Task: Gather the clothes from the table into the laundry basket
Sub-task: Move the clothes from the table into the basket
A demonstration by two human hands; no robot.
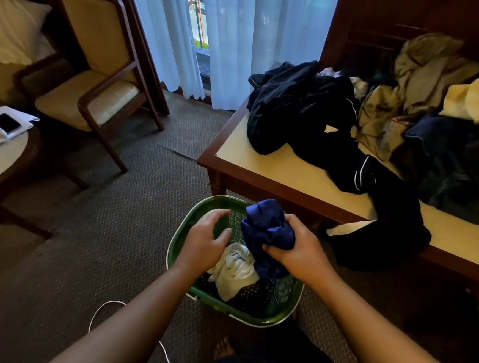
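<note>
carpeted floor holds a green laundry basket with a white cloth inside. left hand hovers loosely spread over its rim; right hand clutches a bunched blue garment above it. remaining clothes heap on the table at right.

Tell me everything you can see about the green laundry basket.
The laundry basket is green plastic with a smooth rounded rim and lattice walls. It stands upright on the carpet, close to the table. A white cloth lies inside. The right hand holds a blue garment over it; the left hand hovers above its rim.
</note>
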